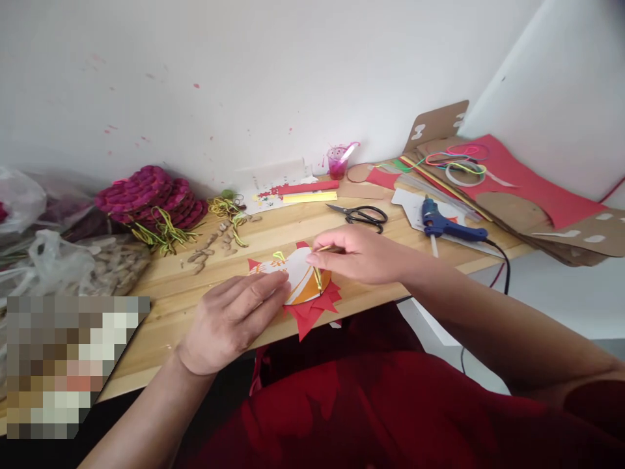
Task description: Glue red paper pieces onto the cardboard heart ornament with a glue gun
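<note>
On the wooden table (170, 306) near its front edge lies a rounded white-and-orange paper piece (299, 273) with jagged red paper points (303, 319) around it. My left hand (234, 312) rests over its left side, fingers stretched out flat. Above its right side, my right hand (364, 251) pinches yellow-green yarn strands (318, 280) between thumb and fingers; the strands hang down onto the paper. A small yellow-green loop (278, 256) sits at the paper's top edge. Black-handled scissors (361, 213) lie behind my right hand.
A blue glue gun (446, 225) with a cord is at right, by stacked cardboard and red sheets (532, 176). Left are peanuts (208, 247), purple woven pieces (151, 195) and plastic bags (58, 254). A pink-stained cup (338, 163) stands by the wall.
</note>
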`<state>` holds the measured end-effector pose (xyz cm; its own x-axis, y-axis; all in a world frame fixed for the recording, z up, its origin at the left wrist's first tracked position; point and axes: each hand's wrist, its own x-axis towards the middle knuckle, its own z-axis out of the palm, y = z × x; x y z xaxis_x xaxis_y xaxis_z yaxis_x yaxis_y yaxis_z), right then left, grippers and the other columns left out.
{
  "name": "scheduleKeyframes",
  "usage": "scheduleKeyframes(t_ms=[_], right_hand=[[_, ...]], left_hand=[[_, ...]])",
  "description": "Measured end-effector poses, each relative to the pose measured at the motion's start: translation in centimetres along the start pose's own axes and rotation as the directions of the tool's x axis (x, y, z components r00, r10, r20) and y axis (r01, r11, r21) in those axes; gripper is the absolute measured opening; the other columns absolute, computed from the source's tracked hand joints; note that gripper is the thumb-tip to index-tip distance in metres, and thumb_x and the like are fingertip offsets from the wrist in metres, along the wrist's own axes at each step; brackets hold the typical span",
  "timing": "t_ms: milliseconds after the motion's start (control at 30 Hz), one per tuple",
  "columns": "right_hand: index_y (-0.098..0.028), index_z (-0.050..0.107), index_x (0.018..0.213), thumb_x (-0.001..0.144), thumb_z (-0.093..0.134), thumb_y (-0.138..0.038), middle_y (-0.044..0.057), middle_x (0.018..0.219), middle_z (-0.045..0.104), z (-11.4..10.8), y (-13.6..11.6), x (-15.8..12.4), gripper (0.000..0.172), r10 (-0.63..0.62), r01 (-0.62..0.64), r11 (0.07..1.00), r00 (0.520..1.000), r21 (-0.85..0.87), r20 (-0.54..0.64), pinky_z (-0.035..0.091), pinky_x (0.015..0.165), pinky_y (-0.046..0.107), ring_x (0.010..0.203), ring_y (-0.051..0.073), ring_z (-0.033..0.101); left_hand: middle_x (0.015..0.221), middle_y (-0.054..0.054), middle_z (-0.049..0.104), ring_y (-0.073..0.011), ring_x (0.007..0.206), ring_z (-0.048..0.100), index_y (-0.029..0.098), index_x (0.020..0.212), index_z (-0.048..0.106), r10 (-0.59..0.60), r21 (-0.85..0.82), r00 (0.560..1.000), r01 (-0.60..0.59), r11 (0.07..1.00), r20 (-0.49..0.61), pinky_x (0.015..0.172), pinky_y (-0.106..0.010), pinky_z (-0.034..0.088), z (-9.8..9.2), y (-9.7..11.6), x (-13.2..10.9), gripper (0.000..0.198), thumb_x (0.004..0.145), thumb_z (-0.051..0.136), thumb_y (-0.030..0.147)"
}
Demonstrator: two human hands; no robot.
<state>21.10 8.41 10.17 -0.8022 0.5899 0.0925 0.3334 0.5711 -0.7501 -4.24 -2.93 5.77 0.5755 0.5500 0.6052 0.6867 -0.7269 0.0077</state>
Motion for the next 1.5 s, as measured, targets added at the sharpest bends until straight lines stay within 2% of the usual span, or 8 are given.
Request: scheduleKeyframes(t_ms=[200,500,700,800,900,1067,1267,1500], right_hand=[[-0.016,0.069,0.079,0.081,0.076,-0.042,0.0,0.076,0.068,1.2,1.8,1.8,0.027,-0.011,0.004,0.973,0.999,0.232,0.03,0.04,0.062,0.024,0.067,0.011,0.058],[-0.017,0.078,0.081,0.079,0.077,-0.028,0.0,0.073,0.069,1.0,1.8,2.7,0.012,0.005,-0.016,0.992,0.996,0.126,0.085,0.04,0.062,0.024,0.068,0.012,0.057],[-0.017,0.078,0.08,0.08,0.077,-0.049,-0.001,0.07,0.068,1.1,2.0,2.9,0.031,0.008,-0.04,0.971,0.991,0.234,0.136,0.038,0.058,0.023,0.066,0.011,0.055],[-0.02,0.079,0.089,0.09,0.065,-0.054,0.0,0.077,0.071,0.2,2.8,2.4,0.037,0.086,-0.087,0.995,0.996,0.058,0.017,0.039,0.06,0.024,0.069,0.012,0.059],[-0.021,0.077,0.097,0.098,0.056,-0.041,0.005,0.094,0.075,-1.7,4.9,1.6,0.029,0.242,-0.323,0.888,0.934,-0.326,-0.265,0.042,0.072,0.028,0.087,0.018,0.065],[-0.013,0.071,0.102,0.084,0.071,-0.035,0.019,0.108,0.073,-4.3,9.2,0.7,0.029,0.395,-0.541,0.714,0.836,-0.446,-0.382,0.042,0.077,0.036,0.098,0.032,0.065],[-0.018,0.069,0.092,0.078,0.072,-0.036,0.015,0.103,0.076,-4.7,10.2,1.0,0.023,0.483,-0.593,0.676,0.805,-0.438,-0.344,0.044,0.073,0.034,0.094,0.032,0.069],[-0.019,0.067,0.082,0.067,0.075,-0.028,0.013,0.091,0.073,-4.7,10.4,0.2,0.019,0.487,-0.572,0.81,0.777,-0.126,-0.4,0.046,0.076,0.036,0.094,0.031,0.067]], left_hand=[[0.12,-0.007,0.076,-0.0272,0.093,0.077,0.033,0.12,0.074,-0.054,-0.041,0.997,0.052,0.998,-0.046,0.074,-0.036,0.063,0.4,1.1,0.1,0.045,0.08,0.077,0.011],[0.134,-0.004,0.067,-0.0298,0.119,0.068,0.035,0.118,0.072,-0.154,-0.291,0.981,0.183,0.939,0.119,0.089,-0.041,0.055,1.6,1.9,1.5,0.044,0.087,0.065,0.004],[0.132,-0.005,0.07,-0.028,0.111,0.072,0.029,0.119,0.068,0.105,-0.066,0.993,-0.101,0.993,0.059,0.08,-0.037,0.051,1.2,1.5,2.2,0.033,0.093,0.058,0.011],[0.132,-0.007,0.07,-0.0274,0.106,0.072,0.025,0.113,0.069,0.154,0.078,0.987,-0.158,0.984,0.05,0.08,-0.038,0.05,1.2,1.0,1.3,0.028,0.095,0.054,0.011],[0.141,-0.011,0.064,-0.0295,0.115,0.069,0.022,0.114,0.067,0.088,0.146,0.996,-0.091,0.985,0.023,0.086,-0.039,0.049,1.1,0.0,-0.1,0.027,0.092,0.059,0.009],[0.138,-0.013,0.066,-0.0306,0.116,0.067,0.02,0.116,0.061,-0.029,0.321,0.998,0.044,0.946,-0.052,0.086,-0.04,0.05,0.7,-0.9,-1.1,0.034,0.087,0.07,0.006],[0.127,-0.017,0.072,-0.031,0.111,0.068,0.015,0.113,0.055,-0.026,0.466,0.992,0.083,0.881,-0.127,0.081,-0.04,0.05,0.3,-0.8,0.4,0.036,0.083,0.072,0.002],[0.122,-0.017,0.074,-0.0308,0.103,0.07,0.014,0.111,0.057,-0.05,0.532,0.98,0.147,0.834,-0.193,0.079,-0.039,0.048,0.6,-0.9,1.1,0.033,0.083,0.073,0.006]])
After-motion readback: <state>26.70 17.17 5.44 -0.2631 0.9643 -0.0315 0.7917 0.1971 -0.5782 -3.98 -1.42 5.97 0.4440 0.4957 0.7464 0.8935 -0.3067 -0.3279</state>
